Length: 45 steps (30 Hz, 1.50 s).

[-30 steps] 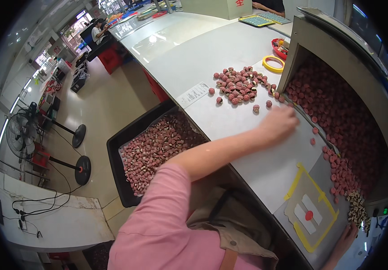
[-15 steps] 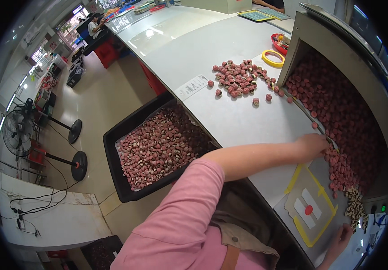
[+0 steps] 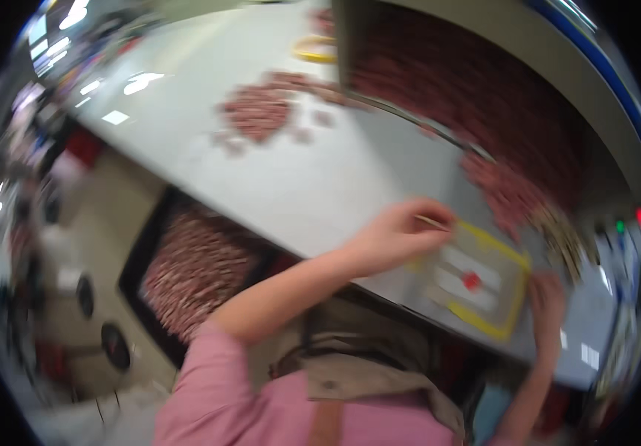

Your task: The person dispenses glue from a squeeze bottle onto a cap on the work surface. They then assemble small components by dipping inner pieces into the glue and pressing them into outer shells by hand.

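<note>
My left hand (image 3: pixel 409 234) hovers beside the taped board, its fingers pinched. A thin pale edge shows at the fingertips, too blurred to name. Yellow tape frames the board (image 3: pixel 450 271) on the table; white strips lie on it with a round red piece (image 3: pixel 472 281) between them. My right hand (image 3: pixel 547 297) is at the board's right edge, its fingers smeared by motion. Beyond the board, small dark-red round pieces (image 3: pixel 502 193) spill from a box opening, and a heap of small pale-and-dark pieces (image 3: pixel 554 234) lies beside them.
A grey box (image 3: pixel 342 44) full of the red pieces stands at the right. A loose pile of them (image 3: pixel 257 111) and a yellow tape roll (image 3: pixel 315 50) lie farther off on the white table (image 3: pixel 290 178). A black crate (image 3: pixel 138 256) of pieces is at the table's left edge.
My left hand has drawn back from the spilled red pieces at the box opening to the near side, beside the taped board. The whole view has swung and blurred.
</note>
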Tool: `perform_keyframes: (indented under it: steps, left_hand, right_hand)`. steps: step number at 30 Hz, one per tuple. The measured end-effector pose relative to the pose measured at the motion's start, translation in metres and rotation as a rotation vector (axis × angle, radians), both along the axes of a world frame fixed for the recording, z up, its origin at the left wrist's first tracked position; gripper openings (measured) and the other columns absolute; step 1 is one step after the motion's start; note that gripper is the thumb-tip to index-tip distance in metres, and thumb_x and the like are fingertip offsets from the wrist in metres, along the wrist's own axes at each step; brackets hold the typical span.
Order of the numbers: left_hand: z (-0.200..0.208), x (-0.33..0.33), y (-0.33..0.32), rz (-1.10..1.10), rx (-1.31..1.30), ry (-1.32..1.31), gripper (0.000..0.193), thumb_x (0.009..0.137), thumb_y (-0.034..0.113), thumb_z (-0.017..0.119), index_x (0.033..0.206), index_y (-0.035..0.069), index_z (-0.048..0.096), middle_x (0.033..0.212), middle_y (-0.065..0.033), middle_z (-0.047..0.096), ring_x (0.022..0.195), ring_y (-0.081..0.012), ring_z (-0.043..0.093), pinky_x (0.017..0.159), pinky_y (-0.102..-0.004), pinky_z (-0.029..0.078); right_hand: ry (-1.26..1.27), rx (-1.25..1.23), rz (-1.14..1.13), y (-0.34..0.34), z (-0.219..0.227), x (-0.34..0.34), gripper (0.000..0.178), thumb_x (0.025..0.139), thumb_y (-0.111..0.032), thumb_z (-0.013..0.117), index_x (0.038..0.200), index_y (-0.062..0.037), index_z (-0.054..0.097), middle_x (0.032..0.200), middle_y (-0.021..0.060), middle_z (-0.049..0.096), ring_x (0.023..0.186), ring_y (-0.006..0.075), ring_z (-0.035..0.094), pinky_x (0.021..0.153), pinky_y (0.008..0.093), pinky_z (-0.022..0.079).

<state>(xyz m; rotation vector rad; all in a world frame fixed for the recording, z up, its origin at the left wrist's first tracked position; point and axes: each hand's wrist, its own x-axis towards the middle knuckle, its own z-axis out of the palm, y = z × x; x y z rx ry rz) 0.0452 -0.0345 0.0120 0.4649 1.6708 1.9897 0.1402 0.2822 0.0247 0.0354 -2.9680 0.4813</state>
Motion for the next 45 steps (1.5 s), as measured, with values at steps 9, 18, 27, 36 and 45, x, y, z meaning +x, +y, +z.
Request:
perform_keyframes:
  steps: [9,18,27,36,45]
  left_hand:
    - [0.008,0.056,0.018,-0.046,0.120,-0.060,0.034,0.081,-0.004,0.059,0.113,0.001,0.048,0.101,-0.0046,0.054,0.092,-0.0109,0.055,0.084,-0.0257,0.045]
    - [-0.001,0.059,0.002,0.063,0.262,-0.156,0.033,0.082,-0.005,0.059,0.113,-0.001,0.049,0.100,-0.0056,0.056,0.096,-0.0108,0.056,0.087,-0.0266,0.046]
    - [-0.014,0.049,0.005,0.018,0.211,-0.106,0.032,0.080,-0.007,0.058,0.111,-0.001,0.051,0.102,-0.0053,0.056,0.093,-0.0100,0.055,0.085,-0.0246,0.045]
    - [-0.014,0.046,0.012,-0.008,0.294,-0.170,0.030,0.082,-0.006,0.056,0.111,-0.001,0.050,0.114,-0.0130,0.052,0.092,-0.0110,0.057,0.087,-0.0313,0.051]
    - [-0.018,0.043,0.010,0.043,0.352,-0.221,0.022,0.088,0.003,0.054,0.110,-0.001,0.051,0.109,-0.0094,0.055,0.094,-0.0126,0.057,0.088,-0.0293,0.048]
  right_hand:
    - [0.217,-0.131,-0.066,-0.002,0.003,0.025,0.022,0.080,-0.005,0.063,0.102,-0.0040,0.059,0.097,0.0096,0.057,0.088,0.0236,0.057,0.075,0.0312,0.046]
    - [0.021,-0.036,-0.039,-0.018,0.023,0.024,0.024,0.083,-0.007,0.059,0.106,-0.0033,0.057,0.093,0.0102,0.058,0.084,0.0228,0.058,0.074,0.0313,0.047]
    - [-0.106,-0.103,-0.077,-0.015,0.022,0.013,0.017,0.084,-0.006,0.057,0.100,-0.0011,0.056,0.088,0.0114,0.055,0.079,0.0229,0.058,0.067,0.0301,0.047]
    - [-0.090,-0.188,-0.127,-0.032,0.022,0.012,0.012,0.084,-0.006,0.057,0.095,0.0004,0.055,0.087,0.0120,0.054,0.078,0.0229,0.058,0.067,0.0305,0.047]
    - [0.112,0.021,0.264,-0.101,0.001,-0.006,0.018,0.072,-0.008,0.068,0.088,-0.0055,0.059,0.080,0.0082,0.054,0.074,0.0259,0.055,0.064,0.0347,0.045]
